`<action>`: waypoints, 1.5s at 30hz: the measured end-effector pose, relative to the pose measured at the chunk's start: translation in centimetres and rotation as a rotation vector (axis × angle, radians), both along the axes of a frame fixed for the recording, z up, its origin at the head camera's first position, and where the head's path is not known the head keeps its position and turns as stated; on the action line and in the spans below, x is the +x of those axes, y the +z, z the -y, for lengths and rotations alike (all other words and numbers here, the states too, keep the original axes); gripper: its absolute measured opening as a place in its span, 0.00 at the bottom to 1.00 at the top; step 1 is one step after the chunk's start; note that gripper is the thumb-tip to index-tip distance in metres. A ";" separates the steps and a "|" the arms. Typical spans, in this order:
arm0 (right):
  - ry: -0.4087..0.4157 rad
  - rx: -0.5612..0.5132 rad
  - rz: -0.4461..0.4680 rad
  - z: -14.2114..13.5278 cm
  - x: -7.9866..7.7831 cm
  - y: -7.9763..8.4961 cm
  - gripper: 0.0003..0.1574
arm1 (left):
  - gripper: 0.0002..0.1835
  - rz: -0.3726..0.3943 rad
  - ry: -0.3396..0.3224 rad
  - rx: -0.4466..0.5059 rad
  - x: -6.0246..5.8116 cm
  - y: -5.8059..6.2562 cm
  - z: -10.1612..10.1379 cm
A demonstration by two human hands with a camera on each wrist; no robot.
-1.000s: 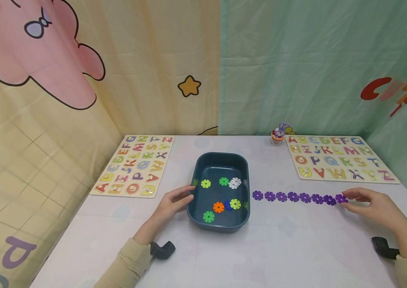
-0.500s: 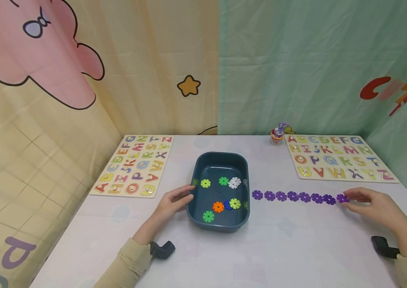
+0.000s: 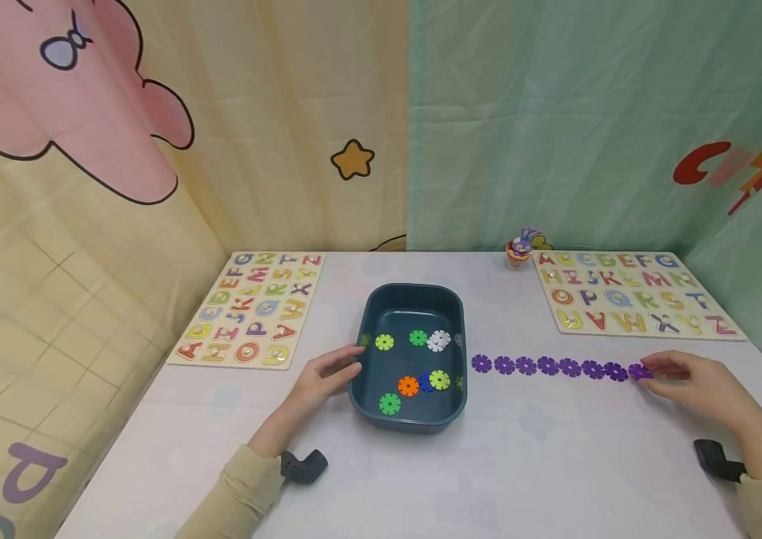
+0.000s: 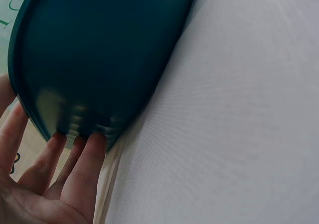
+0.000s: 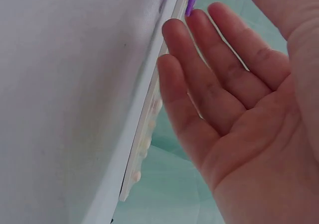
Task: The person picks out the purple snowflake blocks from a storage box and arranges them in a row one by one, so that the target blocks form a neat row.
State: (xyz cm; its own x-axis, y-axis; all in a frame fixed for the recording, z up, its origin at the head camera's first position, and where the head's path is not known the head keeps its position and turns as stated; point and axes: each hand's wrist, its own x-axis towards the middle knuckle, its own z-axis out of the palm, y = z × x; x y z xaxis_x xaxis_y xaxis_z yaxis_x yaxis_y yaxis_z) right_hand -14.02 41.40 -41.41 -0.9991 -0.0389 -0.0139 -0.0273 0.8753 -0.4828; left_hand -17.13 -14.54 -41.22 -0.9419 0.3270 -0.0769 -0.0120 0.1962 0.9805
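In the head view, a row of purple notched snowflake discs point(image 3: 547, 366) lies on the table to the right of a dark teal tub point(image 3: 411, 421). My right hand point(image 3: 694, 382) pinches a purple snowflake disc point(image 3: 638, 372) at the row's right end, close beside its neighbour. Only a purple edge point(image 5: 192, 0) of that disc shows past the fingertips in the right wrist view. At the tub's left side, my left hand point(image 3: 320, 380) touches the outer wall with fairly straight fingers point(image 4: 84, 169). Inside the tub lie several discs, among them an orange one point(image 3: 408, 386) and a green one point(image 3: 390, 404).
Wooden alphabet boards stand out at the back: a left board point(image 3: 246, 311) and a right board point(image 3: 637, 293). Near the right one sits a small rabbit figure point(image 3: 519, 247). Printed curtains point(image 3: 287, 112) hang behind the white table point(image 3: 489, 479).
The pinched purple disc has shifted slightly right, away from its neighbour, then a touch back left with my right hand. My left hand has stayed at the tub.
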 end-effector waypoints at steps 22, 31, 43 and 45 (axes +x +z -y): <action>0.005 0.024 0.017 -0.2 -0.5 -0.3 0.34 | 0.24 -0.023 0.032 0.036 -0.9 -2.1 0.3; 0.018 0.023 -0.002 -0.2 -0.5 -0.5 0.32 | 0.24 -0.027 0.032 0.028 -1.0 -2.2 0.4; 0.017 0.021 0.002 -0.2 -0.4 -0.5 0.32 | 0.24 -0.032 0.017 0.027 -1.1 -2.3 0.4; 0.017 0.022 0.002 -0.2 -0.4 -0.5 0.32 | 0.24 -0.025 0.017 0.025 -1.1 -2.3 0.4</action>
State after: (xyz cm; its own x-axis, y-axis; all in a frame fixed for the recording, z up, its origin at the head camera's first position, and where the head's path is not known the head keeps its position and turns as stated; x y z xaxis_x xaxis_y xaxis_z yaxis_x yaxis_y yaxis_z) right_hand -14.45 41.60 -41.92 -0.9983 -0.0552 -0.0174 -0.0409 0.8854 -0.4631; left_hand -18.21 -14.94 -43.49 -0.9487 0.3128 -0.0451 0.0098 0.1716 0.9851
